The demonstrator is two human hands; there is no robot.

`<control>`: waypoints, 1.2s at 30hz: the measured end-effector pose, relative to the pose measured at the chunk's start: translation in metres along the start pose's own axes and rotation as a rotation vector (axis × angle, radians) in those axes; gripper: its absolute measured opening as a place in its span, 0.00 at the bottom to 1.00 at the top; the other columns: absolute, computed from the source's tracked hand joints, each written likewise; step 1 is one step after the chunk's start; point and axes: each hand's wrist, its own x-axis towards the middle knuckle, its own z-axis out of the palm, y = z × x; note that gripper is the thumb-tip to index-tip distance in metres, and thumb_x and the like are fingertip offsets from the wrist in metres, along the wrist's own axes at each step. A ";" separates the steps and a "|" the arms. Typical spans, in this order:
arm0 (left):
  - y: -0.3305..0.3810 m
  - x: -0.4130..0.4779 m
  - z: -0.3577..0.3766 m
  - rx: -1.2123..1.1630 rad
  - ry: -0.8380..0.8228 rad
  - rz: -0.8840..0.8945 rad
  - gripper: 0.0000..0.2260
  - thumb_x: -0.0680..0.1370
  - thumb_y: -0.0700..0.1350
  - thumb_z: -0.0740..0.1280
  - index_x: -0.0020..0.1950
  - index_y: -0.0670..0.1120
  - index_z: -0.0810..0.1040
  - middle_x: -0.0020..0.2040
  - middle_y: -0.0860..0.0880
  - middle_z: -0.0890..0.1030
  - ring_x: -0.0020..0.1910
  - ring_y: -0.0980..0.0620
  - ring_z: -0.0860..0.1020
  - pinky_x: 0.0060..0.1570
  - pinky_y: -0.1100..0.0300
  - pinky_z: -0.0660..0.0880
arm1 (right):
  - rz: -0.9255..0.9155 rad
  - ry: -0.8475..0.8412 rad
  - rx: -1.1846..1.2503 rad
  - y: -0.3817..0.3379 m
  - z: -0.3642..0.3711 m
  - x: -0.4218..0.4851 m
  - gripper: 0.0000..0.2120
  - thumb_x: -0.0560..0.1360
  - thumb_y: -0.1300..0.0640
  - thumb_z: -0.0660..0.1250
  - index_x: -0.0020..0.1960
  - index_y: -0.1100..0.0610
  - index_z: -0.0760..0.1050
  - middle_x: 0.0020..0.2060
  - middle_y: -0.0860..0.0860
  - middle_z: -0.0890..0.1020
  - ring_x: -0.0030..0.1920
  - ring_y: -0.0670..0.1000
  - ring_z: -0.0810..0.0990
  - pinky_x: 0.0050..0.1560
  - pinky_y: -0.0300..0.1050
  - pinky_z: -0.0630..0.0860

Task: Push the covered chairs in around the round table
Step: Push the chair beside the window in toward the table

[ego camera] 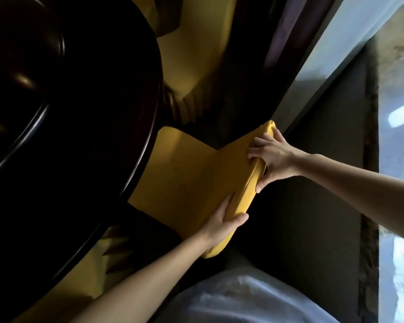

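A chair in a yellow cover (187,173) stands in the middle of the view, its seat partly under the edge of the dark round table (75,117) at the left. My right hand (269,157) grips the top of the chair's backrest near its far end. My left hand (222,223) grips the same backrest top near its closer end. Another yellow-covered chair (196,54) stands beyond, close to the table's edge. A third yellow cover with a pleated skirt (84,271) shows at the lower left, partly under the table.
A window ledge and pane (336,66) run along the right, with a dark curtain (285,31) at the top. The dark floor strip (313,206) lies between chair and window. My white clothing (243,299) fills the bottom.
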 end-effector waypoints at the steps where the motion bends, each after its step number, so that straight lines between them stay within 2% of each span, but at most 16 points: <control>1: -0.007 -0.007 -0.002 -0.013 -0.020 0.010 0.31 0.78 0.56 0.62 0.77 0.56 0.50 0.76 0.53 0.57 0.74 0.51 0.59 0.65 0.60 0.58 | 0.002 -0.006 0.019 -0.005 0.002 -0.002 0.39 0.53 0.23 0.65 0.58 0.43 0.72 0.55 0.45 0.69 0.63 0.52 0.63 0.70 0.70 0.42; 4: -0.024 -0.022 -0.001 -0.018 0.010 0.023 0.34 0.76 0.59 0.64 0.77 0.58 0.50 0.76 0.54 0.56 0.75 0.52 0.56 0.67 0.60 0.56 | -0.034 -0.038 0.052 -0.019 0.002 -0.005 0.34 0.53 0.26 0.69 0.54 0.42 0.73 0.54 0.43 0.69 0.65 0.51 0.61 0.69 0.72 0.40; 6: -0.029 -0.028 0.002 -0.004 0.040 0.035 0.36 0.72 0.61 0.65 0.76 0.59 0.52 0.76 0.55 0.56 0.74 0.53 0.57 0.70 0.57 0.55 | -0.132 -0.068 0.027 -0.027 -0.003 0.000 0.33 0.54 0.26 0.69 0.53 0.42 0.73 0.56 0.43 0.69 0.67 0.52 0.60 0.70 0.71 0.42; 10: -0.038 -0.036 0.002 0.050 0.052 0.021 0.37 0.70 0.61 0.66 0.74 0.64 0.51 0.76 0.57 0.57 0.74 0.53 0.58 0.72 0.54 0.57 | -0.364 -0.214 -0.163 -0.041 -0.015 0.027 0.37 0.55 0.25 0.68 0.58 0.44 0.72 0.68 0.47 0.66 0.74 0.53 0.52 0.71 0.66 0.38; 13: -0.040 -0.034 -0.003 0.125 0.074 0.005 0.37 0.69 0.63 0.64 0.75 0.64 0.50 0.76 0.56 0.59 0.73 0.51 0.61 0.72 0.48 0.61 | -0.310 -0.151 -0.130 -0.035 -0.011 0.024 0.39 0.55 0.24 0.66 0.60 0.44 0.72 0.69 0.47 0.67 0.75 0.53 0.53 0.72 0.68 0.40; 18: -0.045 -0.042 -0.017 0.117 0.043 -0.011 0.37 0.71 0.65 0.63 0.75 0.62 0.51 0.76 0.55 0.59 0.73 0.51 0.62 0.71 0.48 0.62 | -0.181 0.043 -0.068 -0.041 0.002 0.008 0.39 0.55 0.21 0.60 0.58 0.43 0.76 0.69 0.47 0.68 0.75 0.53 0.51 0.70 0.70 0.38; 21: -0.063 -0.054 -0.033 0.125 0.030 -0.041 0.38 0.69 0.69 0.62 0.75 0.63 0.51 0.76 0.56 0.59 0.73 0.51 0.62 0.71 0.45 0.63 | -0.150 0.119 -0.011 -0.061 0.012 0.008 0.37 0.54 0.21 0.61 0.55 0.42 0.78 0.71 0.48 0.64 0.76 0.55 0.47 0.69 0.71 0.37; 25: -0.075 -0.066 -0.059 0.088 0.027 -0.074 0.37 0.69 0.68 0.63 0.74 0.64 0.51 0.76 0.56 0.58 0.73 0.51 0.61 0.71 0.45 0.62 | -0.175 0.195 0.054 -0.084 0.015 0.023 0.33 0.53 0.22 0.64 0.50 0.42 0.79 0.71 0.49 0.64 0.76 0.55 0.46 0.69 0.69 0.35; 30: -0.065 -0.068 -0.075 0.027 0.088 -0.056 0.34 0.73 0.62 0.61 0.76 0.61 0.51 0.76 0.54 0.58 0.74 0.49 0.60 0.72 0.47 0.60 | -0.209 0.179 0.033 -0.087 0.001 0.058 0.34 0.54 0.23 0.66 0.52 0.42 0.79 0.72 0.49 0.61 0.76 0.56 0.44 0.70 0.69 0.35; 36: -0.051 -0.051 -0.094 0.072 0.246 0.001 0.34 0.70 0.66 0.59 0.74 0.62 0.55 0.74 0.54 0.62 0.72 0.48 0.64 0.70 0.45 0.64 | -0.218 0.120 -0.062 -0.074 -0.020 0.108 0.38 0.53 0.22 0.64 0.57 0.41 0.77 0.74 0.50 0.58 0.76 0.56 0.41 0.69 0.69 0.33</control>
